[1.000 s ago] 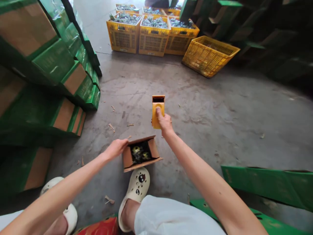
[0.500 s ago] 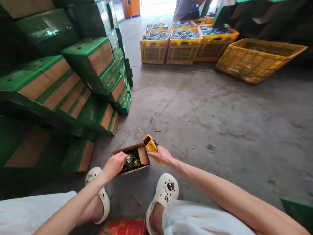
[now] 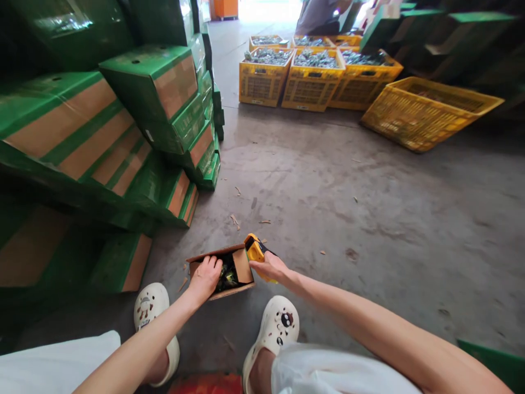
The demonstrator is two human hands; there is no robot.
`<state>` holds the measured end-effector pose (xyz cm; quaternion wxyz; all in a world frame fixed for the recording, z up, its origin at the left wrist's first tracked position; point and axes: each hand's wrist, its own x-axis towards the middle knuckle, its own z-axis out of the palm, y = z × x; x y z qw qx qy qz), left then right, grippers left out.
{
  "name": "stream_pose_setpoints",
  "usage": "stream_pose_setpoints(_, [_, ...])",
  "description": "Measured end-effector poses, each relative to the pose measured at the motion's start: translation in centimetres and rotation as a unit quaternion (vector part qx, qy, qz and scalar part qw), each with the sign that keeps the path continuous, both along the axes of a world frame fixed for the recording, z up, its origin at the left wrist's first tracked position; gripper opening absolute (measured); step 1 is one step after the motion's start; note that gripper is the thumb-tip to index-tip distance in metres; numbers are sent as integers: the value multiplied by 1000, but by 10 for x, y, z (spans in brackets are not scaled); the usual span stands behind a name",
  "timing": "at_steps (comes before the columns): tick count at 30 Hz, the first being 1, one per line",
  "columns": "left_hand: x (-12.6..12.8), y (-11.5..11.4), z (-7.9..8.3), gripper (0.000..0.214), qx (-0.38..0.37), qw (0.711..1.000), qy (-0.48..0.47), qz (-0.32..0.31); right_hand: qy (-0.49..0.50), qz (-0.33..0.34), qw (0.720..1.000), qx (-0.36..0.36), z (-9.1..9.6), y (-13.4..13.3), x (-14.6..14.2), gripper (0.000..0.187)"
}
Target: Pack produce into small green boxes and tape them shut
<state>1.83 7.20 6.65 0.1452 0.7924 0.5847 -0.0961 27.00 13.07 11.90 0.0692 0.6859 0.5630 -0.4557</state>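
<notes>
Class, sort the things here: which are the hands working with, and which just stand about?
In use: left hand, small cardboard box, right hand, yellow tool.
Standing about: green cartons, yellow crates, white clogs.

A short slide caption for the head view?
Left hand reaches into small cardboard box; right hand holds yellow device beside it.

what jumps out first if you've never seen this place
Leaning green cartons fill the left side, and yellow crates line the back. Near the feet, the left hand reaches into a small cardboard box while the right hand grips a yellow device beside it.
</notes>
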Motion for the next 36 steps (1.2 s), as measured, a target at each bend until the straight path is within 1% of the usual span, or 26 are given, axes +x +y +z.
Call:
stream_pose_setpoints(2, [-1,-1,-1,38,20,1000,-3,6,10,0,1000,4,-2,0,1,30])
stream_pose_setpoints(4, [1,1,0,39,20,1000,0,9,28,3,1000,12,-4,0,2,27])
stream_pose_setpoints(7, [5,5,7,40,-8,1000,16,-4,40,-4,999,20,-3,-1,3,23])
stream_pose_setpoints(9, [4,6,13,38,-35,999,28,-20,47,-14,999,19,-2,-3,4,24])
stream_pose_setpoints(12, [1,9,20,34,-59,997,41,-36,46,-14,999,11,-2,-6,4,30])
stream_pose_setpoints(14, [-1,14,21,33,-63,996,44,-36,21,-4,1000,8,-2,-7,3,34])
stream_pose_setpoints(18, [-3,27,21,28,-75,996,45,-35,-19,20,1000,2,-5,-6,1,49])
stream_pose_setpoints(22, [-4,32,23,23,-76,996,36,-34,-62,54,996,25,-6,-3,-4,64])
stream_pose_setpoints(25, [-5,28,27,25,-71,997,32,-26,-101,84,991,33,-6,-3,-11,72])
stream_pose_setpoints(27, [-9,19,31,29,-67,997,26,-28,-120,97,987,36,-5,-3,-15,76])
stream_pose_setpoints(29, [-20,5,32,35,-34,999,-35,-13,-127,104,986,42,-5,-4,-19,79])
stream_pose_setpoints(30, [-28,-4,32,36,-1,996,-90,14,-128,106,985,47,-6,-3,-20,81])
stream_pose_setpoints(31, [-37,-12,30,36,44,985,-154,62,-129,107,985,50,-6,-3,-21,83])
stream_pose_setpoints(32, [-46,-21,28,36,90,964,-215,131,-131,107,984,51,-7,-3,-21,84])
stream_pose_setpoints(33, [-55,-28,25,36,124,932,-266,211,-134,106,984,51,-8,-2,-22,84])
stream_pose_setpoints(34, [-62,-33,22,40,134,896,-302,296,-136,106,984,49,-9,-2,-22,83])
stream_pose_setpoints(35, [-67,-36,18,50,116,857,-334,375,-139,106,983,47,-10,-1,-23,82])
stream_pose_setpoints(36, [-69,-37,15,64,73,815,-369,442,-140,109,983,45,-11,0,-23,80])
